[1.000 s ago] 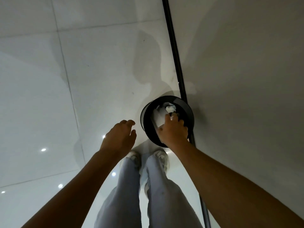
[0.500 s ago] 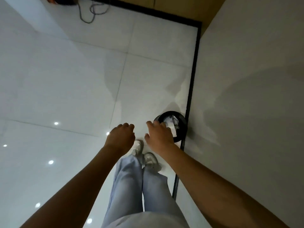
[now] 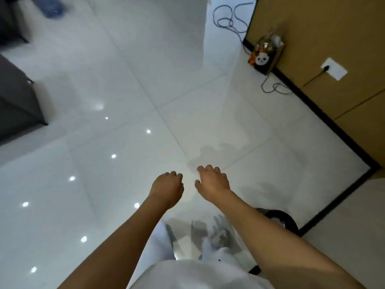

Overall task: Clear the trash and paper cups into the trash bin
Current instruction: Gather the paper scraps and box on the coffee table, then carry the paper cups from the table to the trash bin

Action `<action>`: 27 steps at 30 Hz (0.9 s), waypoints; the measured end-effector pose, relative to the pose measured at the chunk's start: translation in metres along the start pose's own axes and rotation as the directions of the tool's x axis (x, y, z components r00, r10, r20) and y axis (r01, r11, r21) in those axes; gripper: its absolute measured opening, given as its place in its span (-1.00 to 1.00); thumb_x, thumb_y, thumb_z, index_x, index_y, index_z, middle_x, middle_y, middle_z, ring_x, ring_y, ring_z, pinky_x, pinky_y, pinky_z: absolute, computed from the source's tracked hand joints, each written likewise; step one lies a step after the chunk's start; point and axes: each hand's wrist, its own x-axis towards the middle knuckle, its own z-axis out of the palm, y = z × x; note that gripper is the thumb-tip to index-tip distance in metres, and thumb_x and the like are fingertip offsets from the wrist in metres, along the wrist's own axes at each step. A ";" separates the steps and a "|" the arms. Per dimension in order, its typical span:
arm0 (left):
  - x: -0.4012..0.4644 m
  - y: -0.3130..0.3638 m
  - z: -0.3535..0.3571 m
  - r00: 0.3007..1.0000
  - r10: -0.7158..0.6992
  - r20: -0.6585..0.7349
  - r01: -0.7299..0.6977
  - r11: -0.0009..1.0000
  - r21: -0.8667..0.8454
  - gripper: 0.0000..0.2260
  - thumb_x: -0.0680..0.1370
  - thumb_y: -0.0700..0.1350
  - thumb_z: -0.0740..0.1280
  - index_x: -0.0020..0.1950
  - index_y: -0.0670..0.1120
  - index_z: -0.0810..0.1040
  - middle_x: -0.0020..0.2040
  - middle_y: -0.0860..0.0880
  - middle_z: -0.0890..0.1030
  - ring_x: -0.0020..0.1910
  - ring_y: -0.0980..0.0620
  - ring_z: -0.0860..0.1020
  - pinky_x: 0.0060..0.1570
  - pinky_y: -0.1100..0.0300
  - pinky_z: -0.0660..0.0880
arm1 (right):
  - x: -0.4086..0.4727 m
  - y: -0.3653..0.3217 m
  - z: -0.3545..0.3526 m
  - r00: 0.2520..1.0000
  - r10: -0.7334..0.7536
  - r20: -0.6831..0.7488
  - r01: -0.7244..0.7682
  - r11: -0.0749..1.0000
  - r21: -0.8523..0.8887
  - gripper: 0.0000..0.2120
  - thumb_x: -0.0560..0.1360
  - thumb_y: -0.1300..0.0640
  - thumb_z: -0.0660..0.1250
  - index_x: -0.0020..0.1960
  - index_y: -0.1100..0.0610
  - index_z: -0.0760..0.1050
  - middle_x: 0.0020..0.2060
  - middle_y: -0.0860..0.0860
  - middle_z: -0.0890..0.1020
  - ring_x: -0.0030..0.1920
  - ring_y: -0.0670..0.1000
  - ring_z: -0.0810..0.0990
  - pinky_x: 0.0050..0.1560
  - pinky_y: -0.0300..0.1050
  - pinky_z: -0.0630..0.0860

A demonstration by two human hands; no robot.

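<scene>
The step in hand is judged to be the return from the trash bin to fetch more trash and paper cups. No cup or scrap is visible in this view, so a search of the room is called for. The head should be raised until the remaining items are found, and both hands should be kept free and loosely opened for the next pick-up. Several cups may be stacked, if found, to reduce trips. The grey cable (image 3: 229, 21) at the upper right of the frame and the cable near the gift bag (image 3: 265, 55) should be avoided underfoot.

At the far left of the frame, a dark piece of furniture (image 3: 18, 101) stands on the glossy white floor (image 3: 125, 69).

The left hand (image 3: 167, 187) is held at lower centre, palm down, with the fingers curled inward into a loose fist; nothing is held in it. The forearm is extended forward from the lower left.

The right hand (image 3: 212, 182) is held just beside it, apart from it, palm down, with the fingers slightly spread and relaxed; it is empty. The forearm runs in from the lower right.

The trash bin (image 3: 286, 221), black and round, is located at the lower right of the frame, against the black baseboard, and is largely hidden by the right forearm. Its contents cannot be told.
</scene>
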 end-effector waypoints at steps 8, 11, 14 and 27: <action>-0.088 -0.205 -0.016 0.946 -0.319 -0.059 0.309 0.941 -0.134 -0.72 0.63 -0.03 0.08 0.23 -0.13 0.44 0.10 -0.09 0.54 0.05 -0.07 0.51 -0.02 0.12 0.41 | 0.045 -0.236 0.017 0.952 -0.294 0.085 0.306 0.932 -0.195 -0.59 0.61 -0.02 0.13 0.41 0.07 0.28 0.31 0.09 0.41 0.28 0.15 0.39 0.19 0.06 0.37; -0.121 -0.267 -0.016 0.902 -0.428 -0.052 0.412 0.891 -0.188 -0.71 0.64 -0.04 0.07 0.24 -0.13 0.43 0.12 -0.10 0.53 0.08 -0.08 0.51 0.01 0.11 0.41 | 0.055 -0.310 0.027 0.912 -0.390 0.124 0.409 0.879 -0.244 -0.60 0.60 -0.02 0.14 0.40 0.07 0.28 0.29 0.09 0.42 0.27 0.15 0.40 0.17 0.05 0.38; -0.150 -0.320 -0.015 0.843 -0.537 -0.040 0.510 0.819 -0.262 -0.71 0.64 -0.04 0.08 0.26 -0.12 0.43 0.13 -0.08 0.53 0.09 -0.07 0.51 0.03 0.12 0.43 | 0.067 -0.372 0.035 0.865 -0.472 0.173 0.502 0.809 -0.305 -0.60 0.60 -0.03 0.13 0.39 0.09 0.29 0.26 0.09 0.43 0.23 0.15 0.41 0.11 0.03 0.38; -0.162 -0.512 -0.037 0.599 -0.800 0.043 0.720 0.514 -0.465 -0.69 0.63 -0.02 0.10 0.27 -0.12 0.44 0.15 -0.08 0.53 0.11 -0.07 0.51 0.07 0.09 0.47 | 0.178 -0.582 0.029 0.700 -0.623 0.348 0.713 0.591 -0.376 -0.58 0.59 -0.01 0.14 0.41 0.09 0.28 0.26 0.09 0.43 0.23 0.15 0.41 0.12 0.02 0.38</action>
